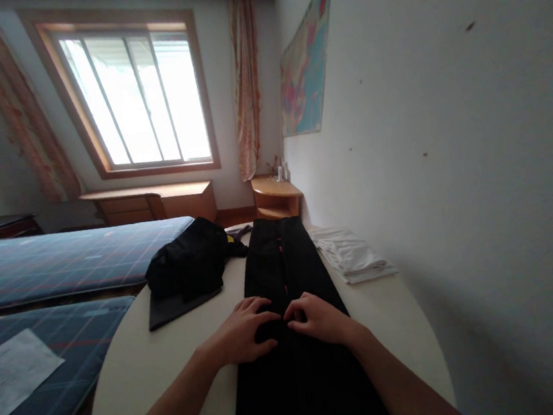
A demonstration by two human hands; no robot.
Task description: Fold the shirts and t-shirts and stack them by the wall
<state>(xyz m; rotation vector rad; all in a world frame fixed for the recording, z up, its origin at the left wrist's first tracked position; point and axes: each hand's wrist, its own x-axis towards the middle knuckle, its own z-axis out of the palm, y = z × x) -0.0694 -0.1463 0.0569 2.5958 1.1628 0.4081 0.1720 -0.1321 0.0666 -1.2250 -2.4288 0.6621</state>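
Note:
A long black garment that looks like trousers (pixel 297 385) lies lengthwise over the round cream table (pixel 121 378), a narrow slit with reddish bits running down its far half. My left hand (pixel 243 331) rests on its left side, fingers apart and fingertips near the middle line. Just across from it, my right hand (pixel 319 319) is curled, thumb and forefinger brought together at the cloth by the lower end of the slit. The two hands' fingertips almost meet.
Left of the trousers sits a bunched black cloth item (pixel 187 257) on a dark flat piece (pixel 183 308). Folded white cloth (pixel 354 255) lies on the right, by the wall (pixel 481 211). Two plaid mattresses (pixel 62 258) flank the table's left side, one bearing a paper sheet (pixel 13 374).

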